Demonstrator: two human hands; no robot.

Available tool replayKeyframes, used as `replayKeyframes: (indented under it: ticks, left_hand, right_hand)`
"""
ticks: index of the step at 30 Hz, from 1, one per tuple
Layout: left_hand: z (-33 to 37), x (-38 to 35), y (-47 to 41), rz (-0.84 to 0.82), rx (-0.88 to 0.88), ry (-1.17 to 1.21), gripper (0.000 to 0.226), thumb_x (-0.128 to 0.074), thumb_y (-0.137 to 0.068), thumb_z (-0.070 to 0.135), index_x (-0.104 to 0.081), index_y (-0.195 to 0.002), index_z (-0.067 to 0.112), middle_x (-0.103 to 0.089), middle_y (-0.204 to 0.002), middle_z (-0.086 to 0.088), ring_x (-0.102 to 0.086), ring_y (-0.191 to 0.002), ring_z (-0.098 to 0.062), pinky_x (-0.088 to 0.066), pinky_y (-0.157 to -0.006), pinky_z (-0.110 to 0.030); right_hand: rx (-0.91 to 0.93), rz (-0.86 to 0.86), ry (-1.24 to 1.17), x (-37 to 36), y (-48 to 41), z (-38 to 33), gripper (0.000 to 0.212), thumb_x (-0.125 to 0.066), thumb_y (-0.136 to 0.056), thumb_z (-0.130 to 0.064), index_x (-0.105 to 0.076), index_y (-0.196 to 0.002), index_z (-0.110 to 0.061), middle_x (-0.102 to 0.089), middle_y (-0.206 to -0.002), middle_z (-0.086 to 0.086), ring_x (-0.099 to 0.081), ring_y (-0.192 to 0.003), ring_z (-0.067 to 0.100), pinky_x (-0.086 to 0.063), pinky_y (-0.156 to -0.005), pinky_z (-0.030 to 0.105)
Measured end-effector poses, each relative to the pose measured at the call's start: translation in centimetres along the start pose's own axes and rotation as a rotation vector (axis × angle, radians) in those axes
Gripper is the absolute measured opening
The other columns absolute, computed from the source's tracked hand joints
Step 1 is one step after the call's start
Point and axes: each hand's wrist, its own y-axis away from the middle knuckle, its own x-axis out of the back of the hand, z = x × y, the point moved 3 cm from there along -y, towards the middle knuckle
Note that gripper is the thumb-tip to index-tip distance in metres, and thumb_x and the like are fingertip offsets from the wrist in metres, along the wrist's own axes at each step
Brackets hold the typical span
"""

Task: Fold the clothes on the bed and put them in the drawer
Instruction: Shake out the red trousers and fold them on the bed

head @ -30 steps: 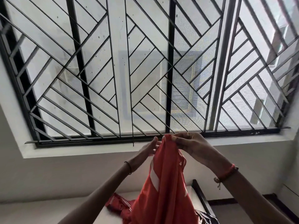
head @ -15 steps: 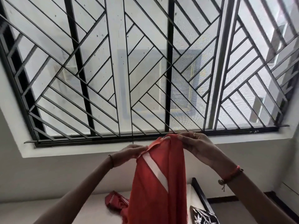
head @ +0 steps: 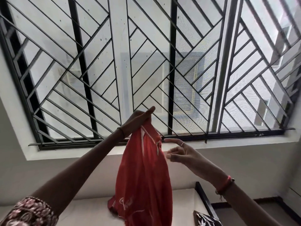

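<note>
A red garment (head: 143, 173) with white stripes hangs in front of me, over the bed (head: 91, 211). My left hand (head: 137, 120) is raised high and grips the garment's top edge. My right hand (head: 178, 151) is just to the right of the cloth, fingers spread and relaxed, holding nothing. The garment's lower end trails onto the pale mattress, where a bunched red part (head: 114, 203) lies.
A large window with a black diagonal grille (head: 146, 62) fills the wall ahead, above a white sill. The bed's dark frame edge (head: 205, 199) runs at the right. A black-and-white patterned cloth (head: 205, 219) lies at the bottom right.
My right hand has let go of the garment's top and dropped to its right side. My left hand has lifted the cloth higher, so it now hangs from that hand alone.
</note>
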Motion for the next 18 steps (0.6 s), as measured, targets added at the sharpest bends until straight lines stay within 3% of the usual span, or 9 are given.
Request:
replayKeyframes:
  ticks: [3,6,7,9,11,15,18]
  left_hand:
    - [0.9,-1.3,-0.3,-0.102,-0.054,-0.088,0.056,-0.046,-0.091,0.051,-0.05,-0.055,0.008,-0.04,-0.045,0.005,-0.036,-0.041,-0.003,-0.031,-0.046,-0.016]
    - [1.2,-3.0,0.0,-0.215,-0.125,-0.157,0.051,-0.044,-0.094,0.047,-0.052,-0.066,0.006,-0.042,-0.057,0.001,-0.036,-0.046,-0.002,-0.032,-0.048,-0.014]
    - [1.3,-3.6,0.2,-0.234,-0.143,-0.186,0.048,-0.045,-0.093,0.048,-0.052,-0.069,0.007,-0.042,-0.059,0.001,-0.036,-0.047,-0.002,-0.032,-0.048,-0.015]
    - [1.5,-4.3,0.4,-0.238,-0.19,-0.296,0.043,-0.046,-0.093,0.049,-0.051,-0.071,0.012,-0.044,-0.058,0.004,-0.038,-0.048,-0.002,-0.033,-0.049,-0.014]
    - [1.5,-4.6,0.4,-0.215,-0.236,-0.403,0.031,-0.049,-0.097,0.037,-0.053,-0.076,0.015,-0.045,-0.053,0.01,-0.042,-0.045,0.002,-0.032,-0.049,-0.012]
    - [0.6,-3.5,0.7,-0.084,-0.389,-0.486,0.015,-0.052,-0.097,0.023,-0.053,-0.102,0.009,-0.053,-0.056,0.008,-0.051,-0.048,-0.009,-0.039,-0.05,-0.016]
    - [-0.9,-1.6,0.8,0.133,-0.424,-0.381,0.005,-0.057,-0.093,0.011,-0.056,-0.097,0.008,-0.058,-0.069,0.011,-0.06,-0.064,-0.008,-0.045,-0.063,-0.016]
  right_hand:
    - [0.1,0.055,0.177,-0.8,-0.7,-2.1,0.046,-0.071,-0.081,-0.024,-0.056,-0.125,-0.017,-0.062,-0.117,0.009,-0.056,-0.115,0.012,-0.044,-0.1,0.027]
    - [0.129,-0.009,0.179,-2.2,-1.4,-3.8,0.027,-0.059,-0.092,-0.019,-0.06,-0.113,-0.002,-0.066,-0.109,0.003,-0.061,-0.103,0.007,-0.046,-0.094,0.022]
    - [0.122,-0.05,0.18,-2.7,-1.6,-4.2,0.031,-0.058,-0.093,-0.023,-0.061,-0.108,0.003,-0.065,-0.102,0.005,-0.06,-0.097,0.009,-0.044,-0.091,0.023]
    - [0.091,-0.083,0.199,-3.2,-2.2,-4.0,0.057,-0.064,-0.086,-0.043,-0.058,-0.106,0.01,-0.06,-0.097,0.013,-0.054,-0.093,0.021,-0.041,-0.089,0.037]
    - [0.031,-0.087,0.168,-3.4,-2.6,-3.7,0.063,-0.07,-0.079,-0.046,-0.059,-0.108,0.008,-0.058,-0.096,0.016,-0.053,-0.09,0.026,-0.041,-0.085,0.043]
    - [-0.064,-0.059,-0.03,-2.8,-3.0,-2.8,0.031,-0.06,-0.089,-0.016,-0.06,-0.115,0.001,-0.062,-0.083,0.002,-0.059,-0.069,0.009,-0.048,-0.061,0.019]
    - [-0.111,-0.021,-0.132,-2.0,-3.3,-2.2,0.029,-0.061,-0.089,-0.018,-0.062,-0.114,-0.004,-0.06,-0.074,-0.003,-0.056,-0.06,0.005,-0.043,-0.049,0.016]
